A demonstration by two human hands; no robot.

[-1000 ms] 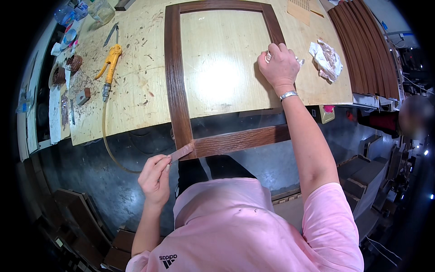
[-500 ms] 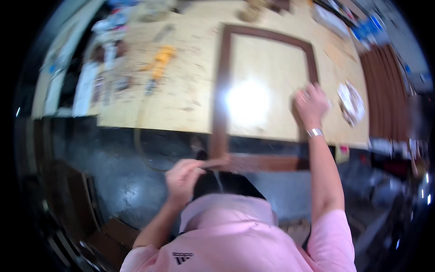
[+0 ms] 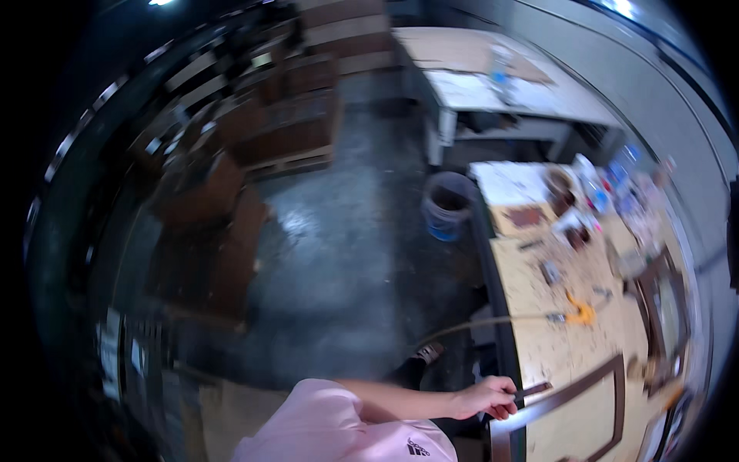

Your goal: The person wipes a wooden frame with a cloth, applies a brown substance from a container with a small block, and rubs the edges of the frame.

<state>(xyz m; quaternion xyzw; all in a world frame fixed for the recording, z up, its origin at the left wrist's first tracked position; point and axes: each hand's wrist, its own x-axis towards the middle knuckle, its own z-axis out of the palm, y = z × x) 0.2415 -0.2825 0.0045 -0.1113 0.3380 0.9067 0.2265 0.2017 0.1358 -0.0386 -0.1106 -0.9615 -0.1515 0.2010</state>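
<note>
My left hand (image 3: 486,398) is closed around one end of a thin, dark, flat strip (image 3: 534,390) at the table's edge; its exact kind is unclear. Just beyond the fingers, a brown rectangular frame (image 3: 618,400) lies on the pale worktable (image 3: 543,346), its near corner beside the hand. My right hand is out of view. Farther up the table rests a yellow air blow gun (image 3: 579,312), with a thin hose (image 3: 477,320) running off the edge.
A bucket (image 3: 446,204) stands on the floor beside the table. Tubs, bottles and bags crowd the table's far end. Another white table (image 3: 469,88) stands beyond. Brown boards and boxes (image 3: 285,123) are stacked on the left. Another dark frame (image 3: 654,296) lies at the right.
The view has swung left, bringing the floor and stacks into sight. My left hand still grips the thin strip. My right hand, earlier on the frame's right side, has left the view.
</note>
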